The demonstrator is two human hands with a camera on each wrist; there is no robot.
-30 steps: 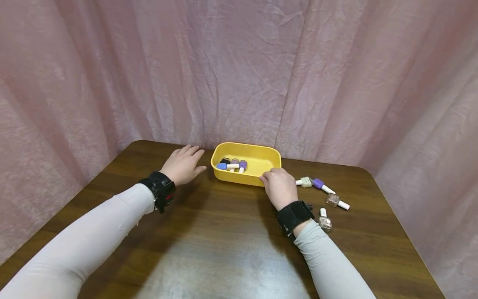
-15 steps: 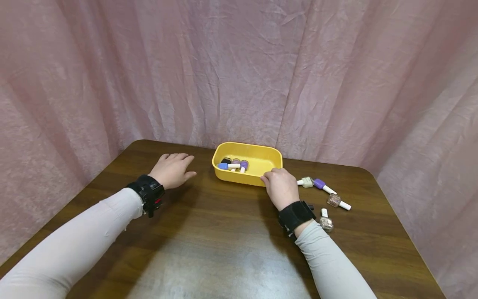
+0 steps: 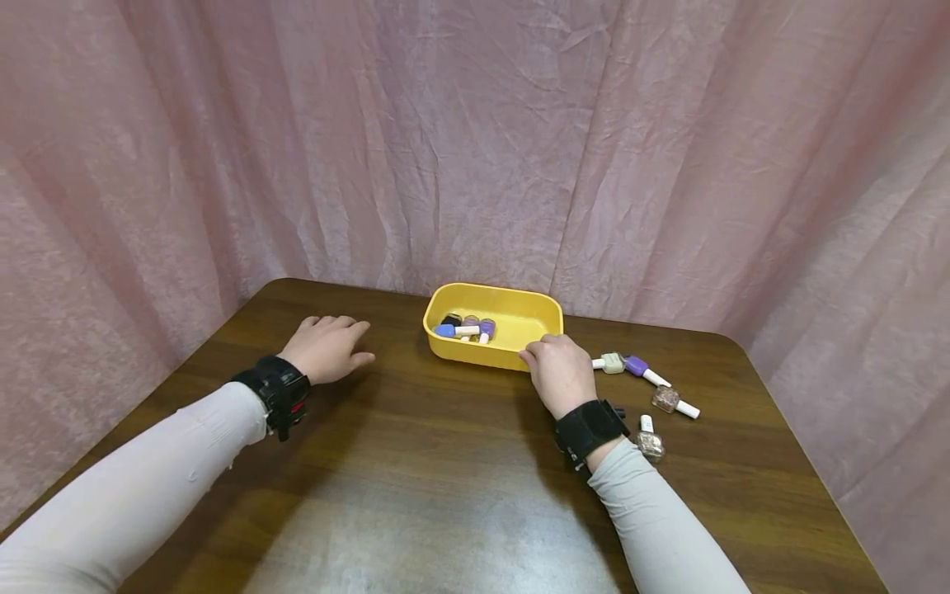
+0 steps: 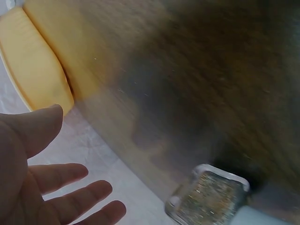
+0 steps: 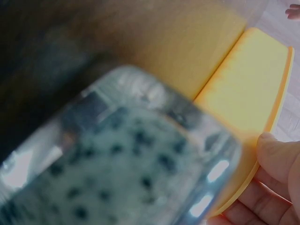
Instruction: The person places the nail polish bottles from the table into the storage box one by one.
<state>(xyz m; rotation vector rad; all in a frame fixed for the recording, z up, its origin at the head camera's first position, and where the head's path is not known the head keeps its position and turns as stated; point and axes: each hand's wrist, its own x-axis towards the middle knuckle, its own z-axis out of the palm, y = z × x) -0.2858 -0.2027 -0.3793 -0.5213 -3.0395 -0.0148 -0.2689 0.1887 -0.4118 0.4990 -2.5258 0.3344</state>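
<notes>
A yellow tray (image 3: pixel 512 318) stands at the table's far middle, with several nail polish bottles (image 3: pixel 465 327) lying in its left end. My right hand (image 3: pixel 558 371) grips the tray's near right corner, fingers curled at the rim. In the right wrist view those fingers (image 5: pixel 280 161) lie against the tray rim (image 5: pixel 255 93), behind a blurred glitter bottle (image 5: pixel 117 159). My left hand (image 3: pixel 327 346) rests flat on the wood, well left of the tray, holding nothing. Its spread fingers (image 4: pixel 56 187) show in the left wrist view, with the tray (image 4: pixel 30 61) beyond.
Loose bottles lie right of the tray: a beige one (image 3: pixel 612 362), a purple one (image 3: pixel 637 366), a glitter one (image 3: pixel 667 401) and another glitter one (image 3: pixel 648 442) by my right wrist. Pink curtain (image 3: pixel 475 140) encloses the brown table (image 3: pixel 445 495) on three sides.
My left hand has slid left and back toward me, away from the tray. The right hand has stayed at the tray's corner.
</notes>
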